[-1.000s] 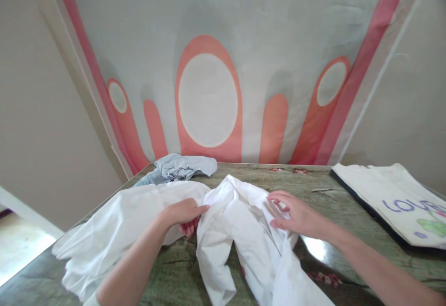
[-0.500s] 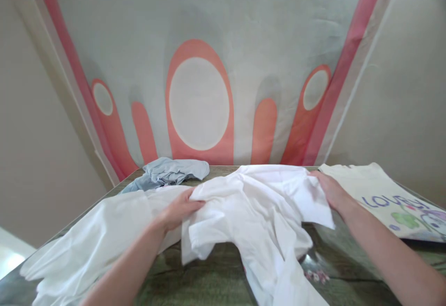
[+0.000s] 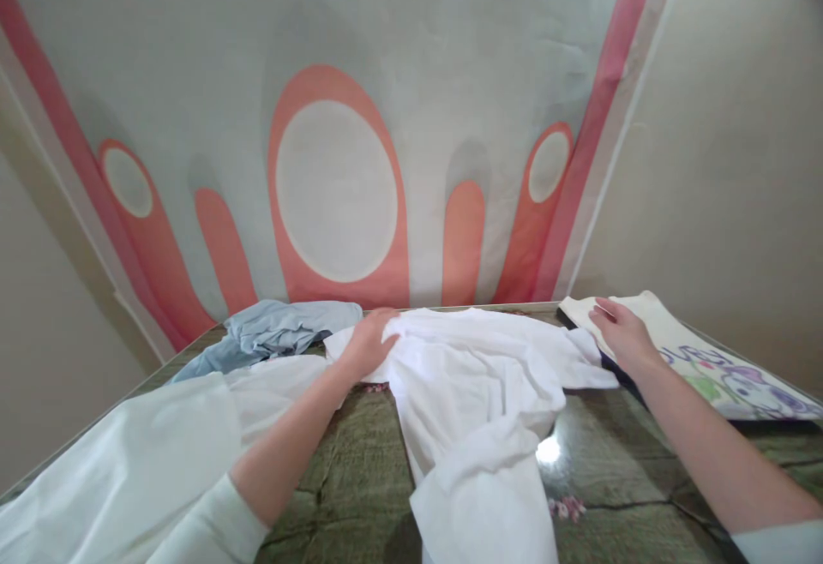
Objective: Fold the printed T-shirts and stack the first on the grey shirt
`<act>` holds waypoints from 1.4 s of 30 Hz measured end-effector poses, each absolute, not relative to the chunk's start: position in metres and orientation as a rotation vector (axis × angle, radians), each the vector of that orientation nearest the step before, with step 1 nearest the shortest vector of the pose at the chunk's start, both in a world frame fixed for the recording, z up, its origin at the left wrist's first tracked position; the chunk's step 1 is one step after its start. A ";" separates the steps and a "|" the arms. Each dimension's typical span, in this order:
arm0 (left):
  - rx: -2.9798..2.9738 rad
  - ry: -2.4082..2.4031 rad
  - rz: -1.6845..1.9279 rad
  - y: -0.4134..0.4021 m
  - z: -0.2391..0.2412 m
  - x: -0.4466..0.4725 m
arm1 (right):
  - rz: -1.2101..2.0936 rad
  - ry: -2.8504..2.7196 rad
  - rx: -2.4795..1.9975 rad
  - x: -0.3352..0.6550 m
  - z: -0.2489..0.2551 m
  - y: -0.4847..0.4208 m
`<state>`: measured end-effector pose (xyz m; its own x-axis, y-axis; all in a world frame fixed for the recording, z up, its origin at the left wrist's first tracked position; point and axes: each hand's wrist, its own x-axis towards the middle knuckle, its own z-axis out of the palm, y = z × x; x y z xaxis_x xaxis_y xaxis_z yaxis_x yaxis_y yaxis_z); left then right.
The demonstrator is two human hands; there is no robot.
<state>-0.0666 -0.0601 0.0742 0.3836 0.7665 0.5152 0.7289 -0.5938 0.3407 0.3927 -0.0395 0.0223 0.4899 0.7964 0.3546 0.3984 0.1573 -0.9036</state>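
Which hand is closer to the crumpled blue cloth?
Left. The left hand is just right of the blue cloth, on the white shirt; the right hand is much farther right, near the cream cloth.

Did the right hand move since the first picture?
Yes, the right hand moved right: it is now farther right of the big pale wall oval.

There are two hands [image 3: 369, 348] [image 3: 625, 338], three garments [image 3: 476, 367] [image 3: 147, 435] [image 3: 283, 326] and one lettered cloth [image 3: 713, 371].
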 end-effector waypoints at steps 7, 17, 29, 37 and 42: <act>2.367 0.679 0.327 -0.156 0.069 -0.032 | 0.954 -2.104 -1.185 0.313 0.086 -0.105; 2.506 0.825 0.295 -0.175 0.056 -0.031 | 1.004 -2.702 -0.866 0.217 0.089 -0.179; 2.374 0.985 0.465 -0.143 0.098 -0.080 | 1.660 -2.299 -1.097 0.353 0.161 -0.205; 2.270 1.039 -0.122 -0.161 0.116 -0.107 | 1.000 -2.099 -1.585 0.353 0.083 -0.141; 2.316 1.021 0.010 -0.184 0.117 -0.079 | 0.285 -1.898 -1.986 0.381 0.023 -0.090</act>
